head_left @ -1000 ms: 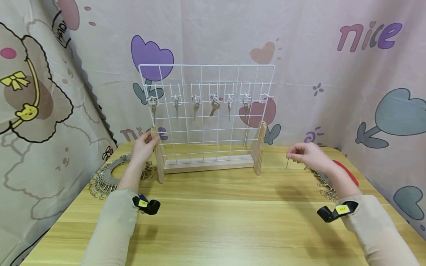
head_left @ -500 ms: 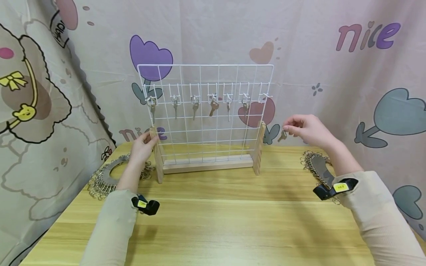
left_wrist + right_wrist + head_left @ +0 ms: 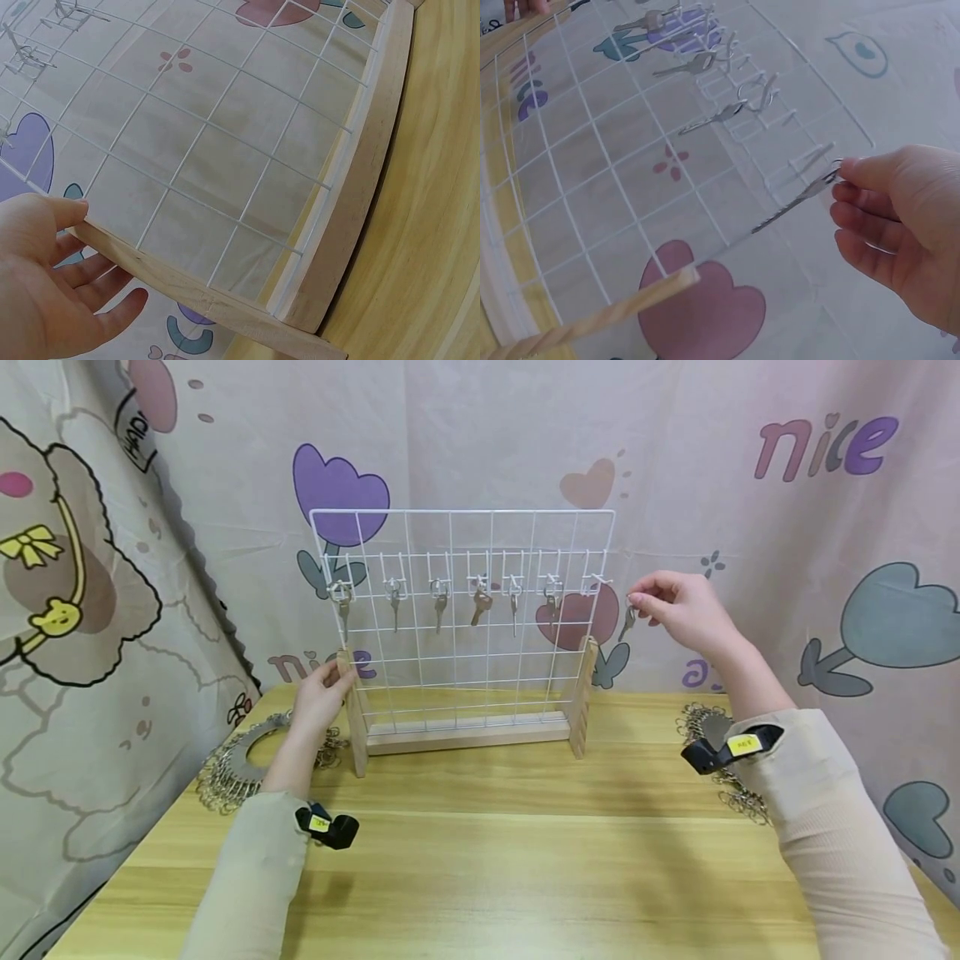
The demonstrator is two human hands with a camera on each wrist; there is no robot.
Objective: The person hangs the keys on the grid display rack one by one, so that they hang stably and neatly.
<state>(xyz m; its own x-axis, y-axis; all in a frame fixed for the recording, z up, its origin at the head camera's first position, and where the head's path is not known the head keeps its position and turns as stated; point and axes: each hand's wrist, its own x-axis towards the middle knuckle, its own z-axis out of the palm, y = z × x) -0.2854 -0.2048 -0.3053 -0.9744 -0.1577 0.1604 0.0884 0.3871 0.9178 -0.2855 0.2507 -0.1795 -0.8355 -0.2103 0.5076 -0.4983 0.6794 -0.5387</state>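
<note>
A white wire grid rack with wooden legs stands on the table. Several keys, among them a brownish key, hang by rings from its row of white hooks. At the right end sits a hook without a key. My left hand holds the top of the rack's left wooden leg, thumb on one side and fingers on the other. To the right of the rack, my right hand pinches a silver key by its ring, between thumb and forefinger. The key dangles just beside the end hook.
A flat grey hoop edged with many small metal rings lies at the table's left. Another ringed hoop lies on the right, partly behind the right forearm. A printed curtain hangs behind the rack.
My right hand has risen from low over the table, carrying the key up and slightly left to hook height. The left hand stays on the rack's leg.
</note>
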